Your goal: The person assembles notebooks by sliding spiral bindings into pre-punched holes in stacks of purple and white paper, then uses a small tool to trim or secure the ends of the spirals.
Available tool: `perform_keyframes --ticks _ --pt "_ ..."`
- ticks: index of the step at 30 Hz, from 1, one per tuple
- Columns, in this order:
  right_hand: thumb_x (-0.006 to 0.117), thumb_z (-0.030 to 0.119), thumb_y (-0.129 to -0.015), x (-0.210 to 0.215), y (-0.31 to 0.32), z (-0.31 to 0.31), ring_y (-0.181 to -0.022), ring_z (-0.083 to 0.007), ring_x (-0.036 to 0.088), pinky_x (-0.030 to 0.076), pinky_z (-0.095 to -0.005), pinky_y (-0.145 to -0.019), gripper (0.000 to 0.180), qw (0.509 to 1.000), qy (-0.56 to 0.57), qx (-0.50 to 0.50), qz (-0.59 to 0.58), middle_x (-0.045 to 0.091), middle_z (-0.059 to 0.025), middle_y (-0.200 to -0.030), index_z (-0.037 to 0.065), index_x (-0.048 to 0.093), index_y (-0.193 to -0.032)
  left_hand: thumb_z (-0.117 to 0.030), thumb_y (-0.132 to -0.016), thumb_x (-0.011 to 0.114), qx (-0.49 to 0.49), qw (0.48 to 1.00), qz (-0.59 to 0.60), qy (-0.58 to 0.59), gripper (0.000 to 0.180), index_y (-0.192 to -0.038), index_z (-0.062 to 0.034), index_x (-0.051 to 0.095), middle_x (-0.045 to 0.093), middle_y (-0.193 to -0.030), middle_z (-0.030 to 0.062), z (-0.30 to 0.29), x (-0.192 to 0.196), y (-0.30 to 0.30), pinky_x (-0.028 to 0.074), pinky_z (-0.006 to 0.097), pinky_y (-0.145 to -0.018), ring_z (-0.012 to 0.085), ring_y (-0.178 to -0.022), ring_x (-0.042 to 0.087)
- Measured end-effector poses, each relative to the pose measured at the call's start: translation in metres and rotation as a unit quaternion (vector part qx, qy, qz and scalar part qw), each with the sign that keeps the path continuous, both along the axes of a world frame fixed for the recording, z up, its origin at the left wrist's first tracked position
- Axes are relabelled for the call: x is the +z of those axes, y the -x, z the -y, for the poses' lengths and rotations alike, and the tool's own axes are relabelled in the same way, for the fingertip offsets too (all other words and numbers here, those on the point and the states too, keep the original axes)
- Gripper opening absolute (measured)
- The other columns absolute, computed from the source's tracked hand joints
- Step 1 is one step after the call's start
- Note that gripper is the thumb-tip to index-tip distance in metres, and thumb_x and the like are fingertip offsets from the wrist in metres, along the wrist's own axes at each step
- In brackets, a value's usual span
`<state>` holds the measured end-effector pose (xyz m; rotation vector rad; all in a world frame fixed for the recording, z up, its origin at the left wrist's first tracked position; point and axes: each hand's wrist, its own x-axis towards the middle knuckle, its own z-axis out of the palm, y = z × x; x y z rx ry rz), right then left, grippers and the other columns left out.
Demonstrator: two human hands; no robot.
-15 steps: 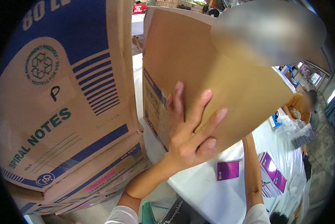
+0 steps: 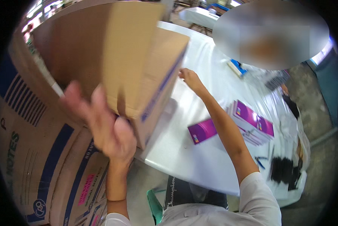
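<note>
A brown cardboard box [image 2: 162, 92] with a blue band stands on the white-covered table [image 2: 169, 150], its tall flap [image 2: 125, 52] raised. My left hand [image 2: 107, 126], a little blurred, is at the near left of this box, fingers spread and apart with nothing held; whether it touches the cardboard I cannot tell. Beyond the box's right side is my right hand [image 2: 191, 80], its fingers curled together close to the blue-banded edge. Anything between those fingertips is too small to see. Under my right forearm lies a purple spiral notebook [image 2: 202, 130].
Stacked notebooks with purple covers [image 2: 253, 118] sit right of my forearm, near blue-handled pliers [image 2: 260, 162] and black binding coils [image 2: 281, 168]. Large printed cartons [image 2: 44, 150] are piled at my left. A green stool [image 2: 154, 205] is below the table edge. A blurred co-worker is across the table.
My view has swung right, so the box appears farther left. My left hand has moved from the flap's face to its near left. My right hand, hidden before, now shows beside the box.
</note>
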<state>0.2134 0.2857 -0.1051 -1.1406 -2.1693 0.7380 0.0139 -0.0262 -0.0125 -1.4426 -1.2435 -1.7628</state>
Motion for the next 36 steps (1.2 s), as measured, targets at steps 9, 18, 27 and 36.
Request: perform_keyframes --ticks 9,18,27,36 --pt "0.066 0.003 -0.085 0.003 -0.217 0.319 -0.099 -0.0321 0.062 0.049 -0.04 -0.083 0.017 0.967 -0.203 -0.09 0.123 0.066 -0.0121 -0.11 0.003 0.063 -0.101 -0.017 -0.081 0.073 -0.218 0.915 -0.207 0.268 0.049 -0.126 -0.0038 0.058 0.041 -0.147 0.0194 0.0 -0.113 -0.145 0.02 0.064 -0.111 0.0407 -0.142 0.029" --pt "0.069 0.006 -0.08 -0.037 -0.322 0.419 -0.119 -0.032 0.05 0.039 -0.0448 -0.097 0.034 0.899 -0.233 -0.328 0.174 0.055 -0.0114 -0.129 0.007 0.062 -0.113 -0.031 -0.075 0.08 -0.227 0.786 -0.021 0.575 0.099 -0.151 0.0001 0.024 0.048 -0.141 0.0244 -0.083 -0.167 -0.149 0.023 0.05 -0.115 0.0355 -0.136 0.041" --pt "0.061 0.006 -0.086 -0.055 -0.45 0.362 -0.124 -0.0342 0.049 0.04 -0.0468 -0.099 0.035 0.891 -0.238 -0.331 0.201 0.054 -0.0124 -0.132 0.005 0.057 -0.121 0.012 -0.083 0.058 -0.454 0.761 0.259 0.384 0.076 -0.151 -0.0047 0.029 0.051 -0.142 0.0163 -0.01 -0.115 -0.193 0.051 0.025 -0.087 0.0205 -0.114 0.061" --pt "0.066 0.01 -0.083 -0.06 -0.423 0.42 -0.096 -0.0373 0.056 0.048 -0.0455 -0.082 0.029 0.926 -0.055 -0.35 0.13 0.056 -0.0189 -0.1 0.0 0.058 -0.11 0.005 -0.083 0.062 -0.347 0.801 -0.13 0.471 0.06 -0.14 -0.0053 0.048 0.044 -0.147 0.0171 0.062 -0.16 -0.26 0.046 0.037 -0.102 0.0319 -0.134 0.046"
